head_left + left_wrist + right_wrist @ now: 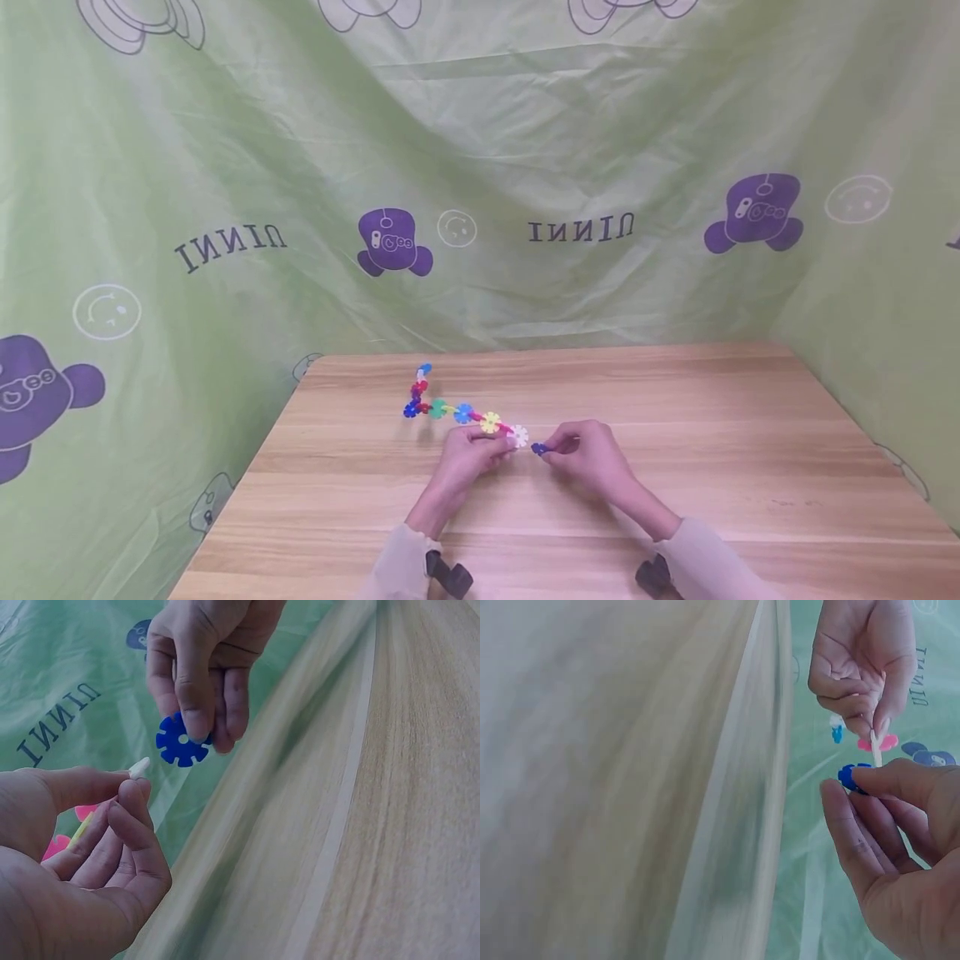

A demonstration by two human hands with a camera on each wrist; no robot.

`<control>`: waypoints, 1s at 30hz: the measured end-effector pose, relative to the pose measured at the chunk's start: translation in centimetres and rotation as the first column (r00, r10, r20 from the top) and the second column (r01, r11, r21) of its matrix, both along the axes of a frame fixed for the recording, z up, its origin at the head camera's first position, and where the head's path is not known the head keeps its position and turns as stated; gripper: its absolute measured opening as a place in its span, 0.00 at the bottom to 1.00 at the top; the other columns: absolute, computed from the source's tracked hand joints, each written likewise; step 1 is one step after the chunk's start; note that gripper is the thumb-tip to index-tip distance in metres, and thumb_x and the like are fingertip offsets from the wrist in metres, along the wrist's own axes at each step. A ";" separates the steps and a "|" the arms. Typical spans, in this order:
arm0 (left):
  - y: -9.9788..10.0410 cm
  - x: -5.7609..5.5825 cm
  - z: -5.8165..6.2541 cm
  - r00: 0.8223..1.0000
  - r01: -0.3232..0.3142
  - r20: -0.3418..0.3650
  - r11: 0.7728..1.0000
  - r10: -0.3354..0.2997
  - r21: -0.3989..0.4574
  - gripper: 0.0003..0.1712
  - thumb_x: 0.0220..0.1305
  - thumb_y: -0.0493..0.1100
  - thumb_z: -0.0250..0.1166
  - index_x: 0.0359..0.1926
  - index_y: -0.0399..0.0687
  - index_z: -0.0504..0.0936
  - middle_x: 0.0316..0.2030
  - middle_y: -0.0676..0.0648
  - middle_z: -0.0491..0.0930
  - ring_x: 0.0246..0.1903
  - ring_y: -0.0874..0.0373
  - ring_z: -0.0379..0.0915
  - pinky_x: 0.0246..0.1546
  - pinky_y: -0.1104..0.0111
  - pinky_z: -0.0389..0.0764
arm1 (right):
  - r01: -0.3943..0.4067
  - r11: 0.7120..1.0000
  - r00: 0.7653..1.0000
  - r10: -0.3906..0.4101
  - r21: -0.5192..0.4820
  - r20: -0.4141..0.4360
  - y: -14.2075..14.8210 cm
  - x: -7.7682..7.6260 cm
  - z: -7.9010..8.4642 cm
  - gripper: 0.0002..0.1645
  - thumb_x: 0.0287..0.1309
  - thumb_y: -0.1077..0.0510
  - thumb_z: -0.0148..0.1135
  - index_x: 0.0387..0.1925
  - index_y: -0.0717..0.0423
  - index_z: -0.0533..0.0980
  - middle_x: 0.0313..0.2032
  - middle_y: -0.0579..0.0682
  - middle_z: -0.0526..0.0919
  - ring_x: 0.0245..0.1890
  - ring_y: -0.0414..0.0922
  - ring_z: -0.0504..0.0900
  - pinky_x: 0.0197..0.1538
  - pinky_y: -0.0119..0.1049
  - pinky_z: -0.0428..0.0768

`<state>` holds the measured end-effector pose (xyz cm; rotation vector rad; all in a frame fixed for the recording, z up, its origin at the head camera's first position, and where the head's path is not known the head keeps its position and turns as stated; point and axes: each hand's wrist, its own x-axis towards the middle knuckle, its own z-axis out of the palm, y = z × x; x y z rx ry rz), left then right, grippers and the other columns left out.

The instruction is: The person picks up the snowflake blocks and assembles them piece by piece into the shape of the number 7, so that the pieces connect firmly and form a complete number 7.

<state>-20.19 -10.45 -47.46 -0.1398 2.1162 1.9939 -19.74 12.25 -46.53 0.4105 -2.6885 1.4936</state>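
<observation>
My left hand [471,457] pinches a white notched disc [518,436] at the near end of a chain of snowflake-shaped plastic discs. From there the chain runs left through a yellow disc [491,422], a light blue disc [463,413] and a green disc [438,408]. It bends at a dark blue disc [410,409] toward a blue end piece [426,367]. Between thumb and fingers, my right hand [588,454] pinches a separate dark blue notched disc [182,740]. A small gap parts this disc from the white one in the head view.
The wooden table [712,408] extends around both hands. Behind and beside it hangs a green printed curtain [480,150]. Black wrist straps [448,575] sit over pale sleeves [708,562].
</observation>
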 end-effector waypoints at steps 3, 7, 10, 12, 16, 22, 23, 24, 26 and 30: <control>0.1 0.1 -0.1 1.000 0.004 -0.005 1.000 -0.004 -0.006 0.15 0.61 0.45 0.78 0.46 0.42 0.90 0.34 0.48 0.92 0.35 0.58 0.87 0.40 0.69 0.87 | 0.008 1.000 1.000 -0.008 0.001 -0.020 -0.3 -0.2 -0.2 0.07 0.51 0.66 0.79 0.30 0.53 0.88 0.29 0.47 0.91 0.31 0.37 0.85 0.39 0.27 0.85; 0.2 0.2 0.0 1.000 0.006 -0.007 1.000 -0.006 0.001 0.14 0.62 0.45 0.77 0.46 0.42 0.91 0.34 0.48 0.92 0.35 0.57 0.87 0.41 0.69 0.87 | 0.018 1.000 1.000 -0.018 -0.003 -0.020 -0.5 -0.2 -0.3 0.07 0.50 0.66 0.80 0.29 0.53 0.89 0.29 0.47 0.91 0.30 0.37 0.85 0.38 0.27 0.84; 0.3 0.2 0.1 1.000 0.004 -0.005 1.000 -0.004 0.003 0.15 0.62 0.45 0.77 0.46 0.42 0.90 0.34 0.48 0.92 0.35 0.58 0.86 0.41 0.69 0.86 | 0.011 1.000 1.000 -0.011 -0.003 -0.026 -0.6 -0.2 -0.2 0.07 0.50 0.66 0.80 0.29 0.53 0.89 0.28 0.47 0.91 0.30 0.37 0.84 0.38 0.26 0.84; 0.3 0.2 0.1 1.000 0.000 -0.001 1.000 0.000 0.002 0.15 0.63 0.46 0.77 0.46 0.42 0.90 0.34 0.49 0.91 0.35 0.59 0.86 0.41 0.69 0.86 | 0.004 1.000 1.000 -0.004 -0.002 -0.031 -0.7 -0.2 -0.1 0.06 0.50 0.66 0.80 0.29 0.54 0.89 0.28 0.47 0.91 0.30 0.37 0.85 0.38 0.26 0.84; 0.4 0.2 0.0 1.000 -0.006 -0.002 1.000 0.006 0.011 0.16 0.62 0.46 0.77 0.46 0.41 0.90 0.34 0.50 0.91 0.34 0.60 0.86 0.41 0.70 0.86 | 0.001 1.000 0.999 -0.001 0.004 -0.036 -0.8 0.0 0.1 0.06 0.50 0.67 0.79 0.29 0.54 0.88 0.28 0.47 0.91 0.30 0.37 0.84 0.37 0.26 0.84; 0.6 0.3 -0.3 1.000 0.006 -0.019 1.000 -0.006 0.019 0.14 0.62 0.43 0.77 0.46 0.39 0.90 0.33 0.48 0.92 0.34 0.60 0.86 0.40 0.71 0.86 | 0.014 1.000 1.000 -0.013 0.007 -0.025 -1.1 0.4 0.4 0.08 0.50 0.69 0.78 0.29 0.54 0.88 0.29 0.47 0.91 0.31 0.37 0.85 0.38 0.26 0.85; 0.6 0.3 -0.3 1.000 0.009 -0.019 1.000 -0.009 0.017 0.14 0.62 0.42 0.77 0.46 0.39 0.90 0.34 0.48 0.92 0.35 0.60 0.86 0.40 0.71 0.86 | 0.017 1.000 1.000 -0.017 0.007 -0.026 -1.1 0.4 0.5 0.08 0.50 0.69 0.78 0.28 0.54 0.88 0.29 0.48 0.91 0.31 0.37 0.85 0.38 0.26 0.85; 0.6 0.3 -0.3 1.000 0.010 -0.020 1.000 -0.010 0.017 0.14 0.62 0.42 0.76 0.46 0.39 0.90 0.34 0.47 0.92 0.35 0.60 0.86 0.41 0.71 0.86 | 0.020 1.000 0.999 -0.020 0.008 -0.026 -1.2 0.5 0.5 0.08 0.50 0.69 0.78 0.28 0.54 0.88 0.29 0.47 0.91 0.31 0.37 0.85 0.38 0.26 0.85; 0.7 0.4 -0.2 1.000 0.007 -0.024 1.000 -0.006 0.012 0.14 0.63 0.41 0.76 0.46 0.38 0.90 0.35 0.46 0.92 0.35 0.60 0.86 0.40 0.72 0.85 | 0.026 1.000 0.999 -0.026 0.012 -0.036 -1.3 0.6 0.6 0.08 0.50 0.69 0.78 0.28 0.54 0.88 0.29 0.47 0.91 0.31 0.37 0.85 0.38 0.26 0.85; 0.7 0.4 -0.2 1.000 -0.010 -0.021 1.000 0.010 -0.011 0.13 0.62 0.41 0.76 0.45 0.39 0.90 0.34 0.46 0.92 0.31 0.61 0.81 0.37 0.72 0.81 | 0.026 0.999 0.998 -0.024 0.023 -0.059 -1.5 0.6 0.5 0.08 0.50 0.70 0.78 0.28 0.54 0.88 0.28 0.47 0.91 0.31 0.37 0.85 0.38 0.26 0.85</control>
